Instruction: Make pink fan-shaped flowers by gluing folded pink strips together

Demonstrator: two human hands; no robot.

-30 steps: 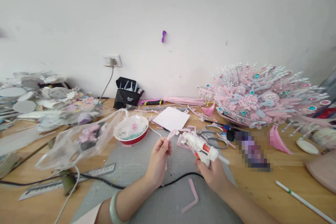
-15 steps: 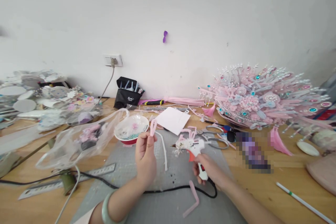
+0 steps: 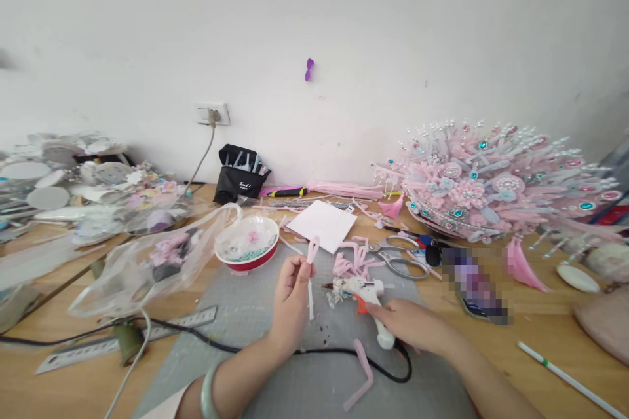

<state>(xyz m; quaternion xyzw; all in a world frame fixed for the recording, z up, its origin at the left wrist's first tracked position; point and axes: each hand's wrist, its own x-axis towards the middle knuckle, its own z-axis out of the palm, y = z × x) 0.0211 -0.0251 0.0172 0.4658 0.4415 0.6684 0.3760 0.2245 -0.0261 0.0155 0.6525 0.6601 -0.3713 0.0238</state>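
My left hand (image 3: 291,304) pinches a small pink pipe-cleaner loop (image 3: 313,250) between thumb and fingers, with the loop standing up above the fingertips. Over the grey cutting mat (image 3: 236,321), my right hand (image 3: 410,322) is on the handle of a white hot glue gun (image 3: 366,289) with an orange trigger. Its nozzle points left and carries stringy dried glue. Some of the right fingers are hidden behind the gun and hand. Just beyond the gun lie several bent pink pipe-cleaner pieces (image 3: 351,260). Nearer me rests another bent pink piece (image 3: 362,373).
A red-and-white bowl (image 3: 253,266) with beads stands left of centre, behind a plastic bag (image 3: 196,262). Scissors (image 3: 403,265) and a white card (image 3: 322,226) lie ahead. The large pink beaded headdress (image 3: 491,183) is at right. A black cord (image 3: 196,337) crosses the mat.
My left hand has moved right with the pink loop, closer to the glue gun. The gun's handle has shifted slightly down and right, and my right hand lies more over its side, less wrapped round it.
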